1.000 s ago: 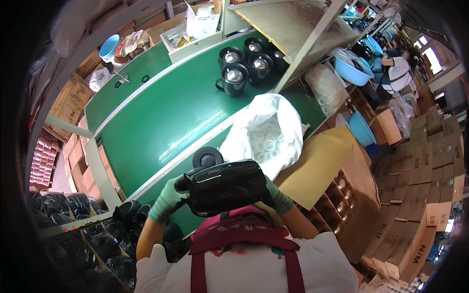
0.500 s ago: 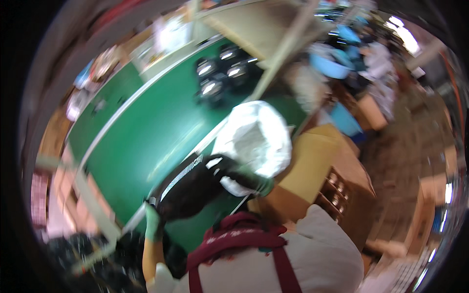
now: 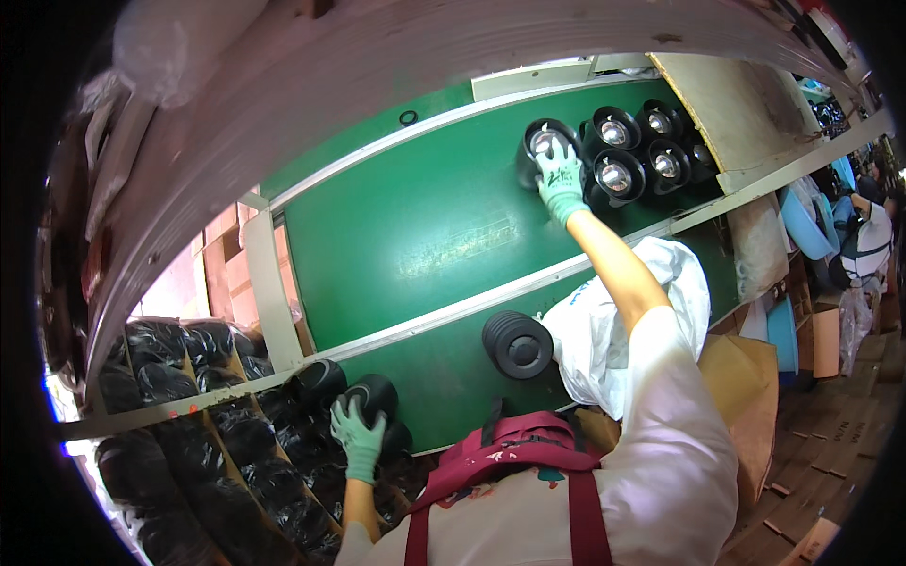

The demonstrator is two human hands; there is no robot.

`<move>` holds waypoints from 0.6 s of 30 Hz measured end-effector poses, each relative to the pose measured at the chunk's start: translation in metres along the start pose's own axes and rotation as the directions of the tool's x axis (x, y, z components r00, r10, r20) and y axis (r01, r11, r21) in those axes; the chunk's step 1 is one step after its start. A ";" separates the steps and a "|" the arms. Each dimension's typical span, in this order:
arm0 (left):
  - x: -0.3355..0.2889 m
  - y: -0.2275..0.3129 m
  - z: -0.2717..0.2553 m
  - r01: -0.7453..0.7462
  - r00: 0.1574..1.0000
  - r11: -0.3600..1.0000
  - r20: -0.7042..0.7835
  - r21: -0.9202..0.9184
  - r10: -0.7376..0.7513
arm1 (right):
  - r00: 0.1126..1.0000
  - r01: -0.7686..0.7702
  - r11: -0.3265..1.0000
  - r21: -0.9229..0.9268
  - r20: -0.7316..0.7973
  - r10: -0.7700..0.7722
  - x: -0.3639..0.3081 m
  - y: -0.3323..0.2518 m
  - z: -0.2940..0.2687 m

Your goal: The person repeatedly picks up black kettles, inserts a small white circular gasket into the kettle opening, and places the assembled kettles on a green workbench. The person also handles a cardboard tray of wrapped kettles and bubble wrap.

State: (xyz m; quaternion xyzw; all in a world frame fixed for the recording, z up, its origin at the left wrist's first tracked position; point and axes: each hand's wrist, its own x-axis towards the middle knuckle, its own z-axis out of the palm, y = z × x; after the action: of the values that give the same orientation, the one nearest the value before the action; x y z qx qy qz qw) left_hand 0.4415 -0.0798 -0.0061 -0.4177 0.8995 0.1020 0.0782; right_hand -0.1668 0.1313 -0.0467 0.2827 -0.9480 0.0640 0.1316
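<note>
My right hand [image 3: 561, 184], in a pale green glove, reaches far across the green work surface [image 3: 406, 226]. Its fingers grip the rim of a black round housing [image 3: 530, 160] with a shiny silver inside. Several similar housings [image 3: 617, 175] stand close by on its right. At the lower left, my gloved left hand [image 3: 357, 439] has its fingers around a dark cylindrical housing [image 3: 376, 394], beside another black one [image 3: 321, 379]. A ribbed black cylinder [image 3: 518, 345] stands on the near green strip, next to a white plastic bag [image 3: 593, 330].
Cartons of plastic-wrapped black pieces [image 3: 179, 453] fill the lower left. A pale metal rail [image 3: 444, 325] crosses the surface lengthwise. A brown carton [image 3: 746, 387] stands at my right. A beam [image 3: 425, 104] spans overhead. A small black ring [image 3: 408, 118] lies at the far edge.
My hands were close together on a blurred dark, elongated thing near the white bag. They are now apart, the right far forward and the left at the lower left. The view has turned.
</note>
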 end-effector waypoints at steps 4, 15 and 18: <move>-0.028 0.006 0.012 0.077 0.986 0.996 -0.151 0.044 -0.070 | 0.993 -0.003 0.971 -0.238 0.115 0.031 0.027 0.013 0.048; 0.000 0.044 -0.021 -0.146 0.986 0.989 -0.082 -0.005 0.145 | 0.988 0.115 0.682 0.722 -0.014 -0.152 -0.157 0.079 -0.163; -0.004 0.101 0.002 -0.520 0.851 0.844 -0.165 -0.132 0.499 | 0.971 0.023 0.758 0.652 -0.195 0.139 -0.245 0.145 -0.232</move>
State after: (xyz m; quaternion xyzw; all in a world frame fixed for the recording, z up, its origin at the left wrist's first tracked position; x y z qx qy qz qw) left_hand 0.3661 -0.0127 0.0051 -0.1741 0.9690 0.1698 -0.0438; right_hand -0.0005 0.4243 0.0986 0.2714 -0.8532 0.4251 0.1330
